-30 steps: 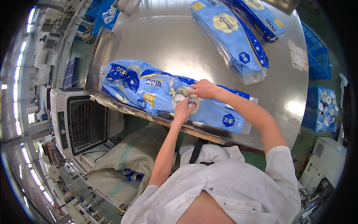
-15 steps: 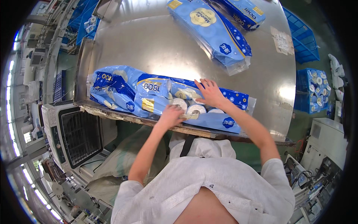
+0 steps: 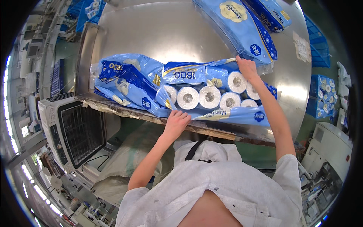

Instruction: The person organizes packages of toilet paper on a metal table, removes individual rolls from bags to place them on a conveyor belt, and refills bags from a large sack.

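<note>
In front of me on the metal table lies a long blue plastic wrapper [image 3: 242,116], torn open along its top. Several white toilet rolls [image 3: 188,98] show through the gap, lying with their round ends up. My left hand [image 3: 177,123] is closed on the wrapper's near edge at the table's front. At the far edge, my right hand [image 3: 247,69] pinches the film and holds it up, away from the rolls. Against the left end of this pack lies a crumpled blue pack [image 3: 123,85]; its contents are hidden.
Two more blue packs lie at the back right, a large one [image 3: 238,28] and a smaller one [image 3: 270,15]. The metal table [image 3: 151,30] has a worn front edge and a raised left rim [image 3: 86,56]. Blue crates [image 3: 321,96] stand beyond its right side.
The wrapper's opening has been pulled much wider, and more rolls show. My right hand has moved right and farther away with the film; my left has shifted to the near edge.
</note>
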